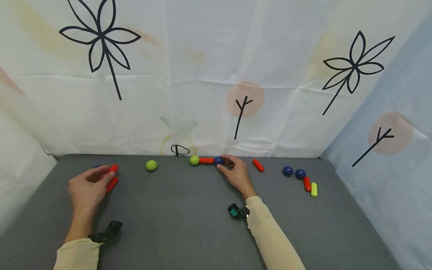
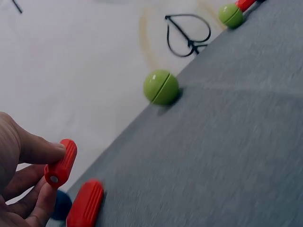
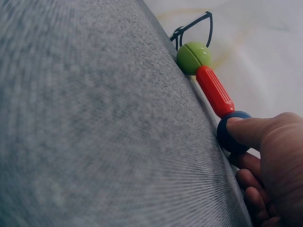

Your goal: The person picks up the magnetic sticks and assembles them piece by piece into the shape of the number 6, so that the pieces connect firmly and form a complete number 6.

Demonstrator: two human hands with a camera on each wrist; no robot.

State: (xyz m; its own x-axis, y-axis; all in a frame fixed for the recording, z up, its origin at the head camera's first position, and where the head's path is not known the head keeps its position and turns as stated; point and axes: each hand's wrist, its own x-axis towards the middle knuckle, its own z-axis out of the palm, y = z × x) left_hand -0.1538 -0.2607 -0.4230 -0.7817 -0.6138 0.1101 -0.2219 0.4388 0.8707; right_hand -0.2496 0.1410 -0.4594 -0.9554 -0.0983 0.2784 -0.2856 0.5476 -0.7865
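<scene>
Between thumb and fingers my left hand [image 1: 88, 188] pinches a red rod [image 2: 62, 163] with a small metallic dot on its end. Just below, a second red rod [image 2: 86, 203] lies on the grey table, and a dark blue ball [image 2: 61, 206] shows partly behind the fingers. My right hand [image 1: 237, 174] holds a blue ball [image 3: 233, 133] between thumb and fingers at the table's back edge. That ball is at one end of a red rod [image 3: 215, 91], whose other end meets a green ball [image 3: 193, 58], so the three form a straight row.
A lone green ball [image 1: 151, 165] sits between the hands. Right of my right hand lie a red rod [image 1: 258, 165], a blue ball [image 1: 288, 171], then another blue ball [image 1: 300, 173] touching a red rod [image 1: 307, 184], beside a yellow-green rod [image 1: 314, 190]. White printed cloth [image 1: 202, 112] rises behind the table.
</scene>
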